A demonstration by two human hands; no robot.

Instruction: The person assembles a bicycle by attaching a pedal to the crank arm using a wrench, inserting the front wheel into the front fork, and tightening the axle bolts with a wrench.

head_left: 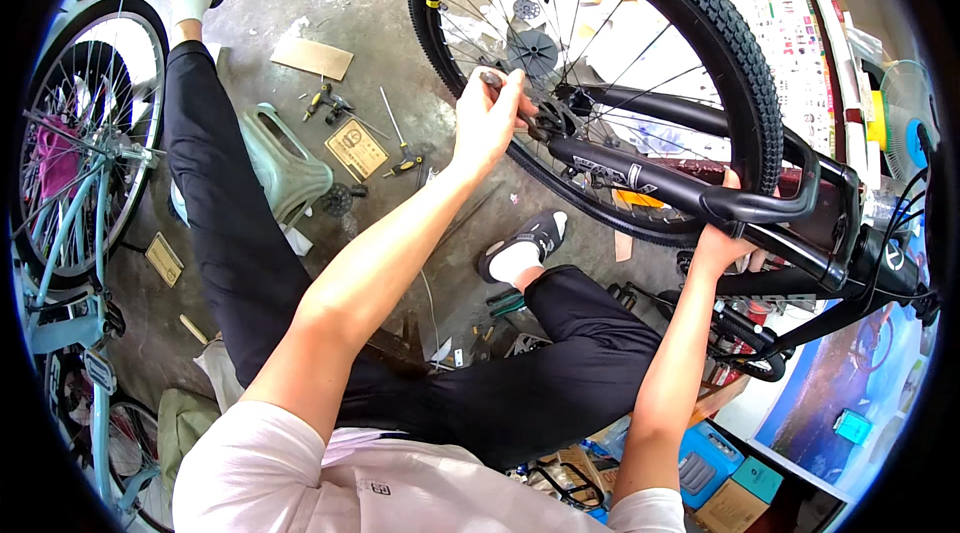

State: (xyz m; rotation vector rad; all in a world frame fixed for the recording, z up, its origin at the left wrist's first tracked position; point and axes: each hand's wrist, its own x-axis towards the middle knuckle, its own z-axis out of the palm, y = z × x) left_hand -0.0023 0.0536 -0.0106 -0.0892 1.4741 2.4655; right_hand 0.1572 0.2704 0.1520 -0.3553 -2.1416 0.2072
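A black bicycle front wheel [755,63] with a knobby tyre sits between the legs of a black suspension fork [640,176], at the upper right. My left hand [487,123] is closed at the hub [562,118], around a dark metal tool that looks like a wrench [491,80]. Most of this tool is hidden by my fingers. Lower down, my right hand [722,249] wraps around the fork leg near its arch, its fingers partly behind the fork and tyre.
Screwdrivers [405,165], a pale green plastic stool [285,163] and cardboard pieces [312,57] are on the floor to the left. A light blue bicycle [95,233] stands at the far left. Boxes [735,503] and a blue case [705,463] lie at lower right.
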